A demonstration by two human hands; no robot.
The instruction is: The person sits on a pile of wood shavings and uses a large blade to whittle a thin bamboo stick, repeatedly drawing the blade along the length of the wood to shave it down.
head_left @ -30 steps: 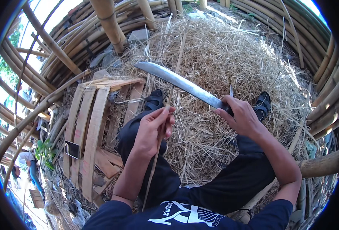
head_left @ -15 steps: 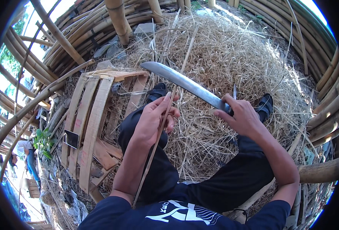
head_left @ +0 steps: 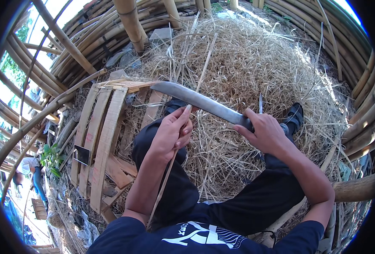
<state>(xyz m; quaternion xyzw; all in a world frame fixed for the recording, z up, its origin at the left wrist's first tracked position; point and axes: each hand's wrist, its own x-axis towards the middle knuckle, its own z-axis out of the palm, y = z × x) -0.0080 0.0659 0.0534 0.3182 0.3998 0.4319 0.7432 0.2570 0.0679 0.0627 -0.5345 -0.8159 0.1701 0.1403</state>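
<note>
A long thin bamboo strip [head_left: 162, 191] slants from beside my left arm up over the shavings. My left hand [head_left: 173, 132] is closed around it near its middle, thumb tip pointing up. In my right hand [head_left: 267, 130] is a machete, gripped at the handle end. Its broad grey blade [head_left: 211, 106] reaches left and crosses over the strip just beyond my left fingertips. Whether the edge touches the strip cannot be made out. Most of the machete's handle is hidden by my right fingers.
A heap of pale shavings [head_left: 247, 63] spreads between and beyond my feet. At left stands a slatted wooden crate [head_left: 107, 148] with a dark phone-like device [head_left: 82, 155] on it. Stacked bamboo poles [head_left: 86, 38] ring the place. Another person [head_left: 35, 175] is at far left.
The machete blade has come down and nearer to me along the strip, closer to my left hand. My left fingers have curled tighter around the strip.
</note>
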